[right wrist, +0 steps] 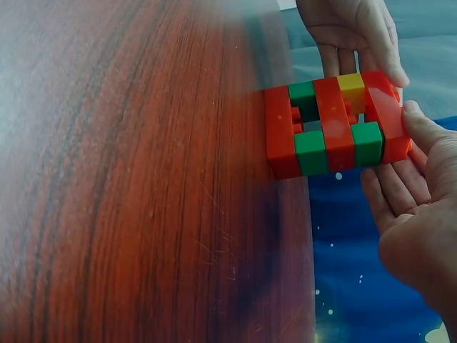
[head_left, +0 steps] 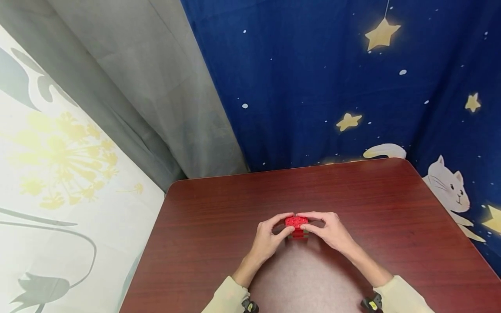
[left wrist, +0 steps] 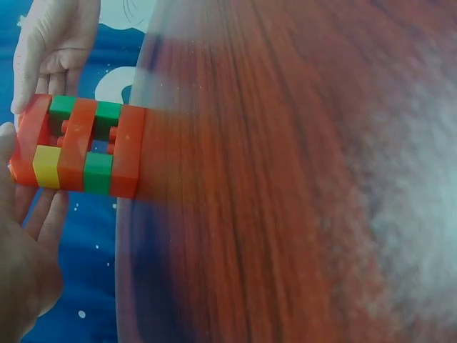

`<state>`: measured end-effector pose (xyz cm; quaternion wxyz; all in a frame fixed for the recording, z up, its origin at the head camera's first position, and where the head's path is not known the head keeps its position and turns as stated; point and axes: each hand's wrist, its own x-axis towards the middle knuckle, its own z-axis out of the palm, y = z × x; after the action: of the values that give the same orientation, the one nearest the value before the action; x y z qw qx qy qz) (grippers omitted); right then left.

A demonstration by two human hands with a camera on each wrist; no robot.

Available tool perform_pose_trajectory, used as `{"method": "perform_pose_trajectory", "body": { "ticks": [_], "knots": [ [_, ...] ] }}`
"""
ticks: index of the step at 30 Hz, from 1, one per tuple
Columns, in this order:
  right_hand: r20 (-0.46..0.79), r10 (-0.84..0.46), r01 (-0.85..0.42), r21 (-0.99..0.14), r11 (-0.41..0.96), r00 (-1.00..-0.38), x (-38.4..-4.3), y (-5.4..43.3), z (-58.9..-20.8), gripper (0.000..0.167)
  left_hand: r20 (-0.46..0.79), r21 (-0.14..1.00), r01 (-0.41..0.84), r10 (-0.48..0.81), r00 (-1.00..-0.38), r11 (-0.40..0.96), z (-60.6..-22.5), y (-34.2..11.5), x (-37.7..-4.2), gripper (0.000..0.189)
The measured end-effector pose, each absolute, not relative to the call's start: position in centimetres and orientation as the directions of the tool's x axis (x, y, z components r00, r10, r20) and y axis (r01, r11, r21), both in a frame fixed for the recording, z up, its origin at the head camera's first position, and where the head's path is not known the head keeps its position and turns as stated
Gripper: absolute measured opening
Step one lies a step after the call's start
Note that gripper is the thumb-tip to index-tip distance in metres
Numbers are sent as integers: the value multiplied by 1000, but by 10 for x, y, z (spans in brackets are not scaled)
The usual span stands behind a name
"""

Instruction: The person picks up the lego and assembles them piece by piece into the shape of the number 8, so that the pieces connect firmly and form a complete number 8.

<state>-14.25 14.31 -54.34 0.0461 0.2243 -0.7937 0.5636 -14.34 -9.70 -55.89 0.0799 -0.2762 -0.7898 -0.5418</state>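
A small tower of toy building bricks [head_left: 299, 234] stands on the table between the two hands. Three long red bricks form its layers, with a yellow brick [left wrist: 47, 166] and several green bricks [right wrist: 311, 151] between them, leaving gaps in the middle. The left hand [head_left: 267, 238] grips one end of the top red brick [head_left: 296, 222], thumb at the near side and fingers at the far side. At its other end the right hand [head_left: 333, 233] holds the same brick in a like way. Studs show on top of that brick. Some fingertips are hidden behind it.
The brown wooden table [head_left: 219, 208] has rounded far corners. Behind it hang a blue curtain [head_left: 297, 87] with stars and a grey curtain [head_left: 129, 78]. At the left is a white patterned cloth [head_left: 58, 243]. A dark device sits at each wrist.
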Motion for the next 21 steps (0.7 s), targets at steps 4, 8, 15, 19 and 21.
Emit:
{"method": "perform_pose_trajectory", "body": {
  "ticks": [4, 8, 15, 19, 21],
  "knots": [
    [319, -304, -401, -877, 263, -898, -143, 143, -544, 33, 411, 825, 500, 329, -850, 262, -559, -96, -143, 38],
    [324, -300, -403, -879, 254, -897, -143, 143, -546, 33, 400, 839, 482, 316, -860, 252, -560, -95, -143, 36],
    [342, -291, -414, -877, 243, -894, -143, 142, -549, 30, 387, 851, 463, 303, -871, 246, -561, -94, -143, 35],
    [333, -288, -404, -883, 238, -898, -143, 141, -550, 30, 393, 849, 468, 301, -869, 245, -561, -94, -142, 35],
    [325, -284, -395, -886, 241, -902, -143, 141, -551, 30, 391, 851, 466, 301, -870, 243, -561, -94, -142, 35]
  ]
}}
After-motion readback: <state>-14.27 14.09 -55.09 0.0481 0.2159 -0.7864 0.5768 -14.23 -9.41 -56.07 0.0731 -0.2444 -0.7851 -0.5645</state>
